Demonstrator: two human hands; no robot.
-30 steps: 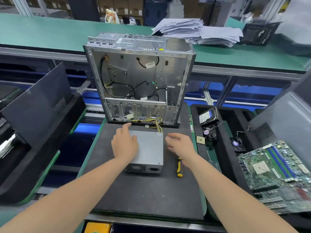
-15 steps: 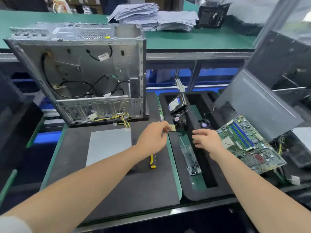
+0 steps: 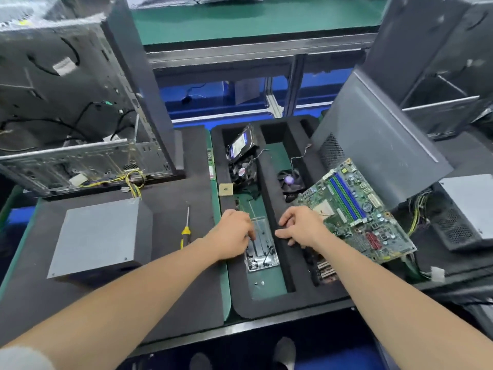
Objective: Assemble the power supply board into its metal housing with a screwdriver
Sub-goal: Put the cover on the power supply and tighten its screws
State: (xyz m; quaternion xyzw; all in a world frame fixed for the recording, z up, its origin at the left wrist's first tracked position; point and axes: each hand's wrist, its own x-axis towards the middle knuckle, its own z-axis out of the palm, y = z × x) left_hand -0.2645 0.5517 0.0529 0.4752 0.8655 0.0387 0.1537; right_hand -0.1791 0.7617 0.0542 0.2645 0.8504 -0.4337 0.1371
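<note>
The metal housing (image 3: 80,102) is blurred and cut off at left — the left hand's (image 3: 232,233) fingertips are hidden.

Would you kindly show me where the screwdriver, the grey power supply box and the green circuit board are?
screwdriver (image 3: 186,232): head view, on its yellow handle.
grey power supply box (image 3: 98,236): head view, on its flat top face.
green circuit board (image 3: 357,209): head view, at its middle, by the long slots.

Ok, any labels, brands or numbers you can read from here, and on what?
No text can be read in this view.
Hard drive: blue and white label, too blurred.
White cable tag: blurred, nothing legible.
Green circuit board: print too small.
</note>
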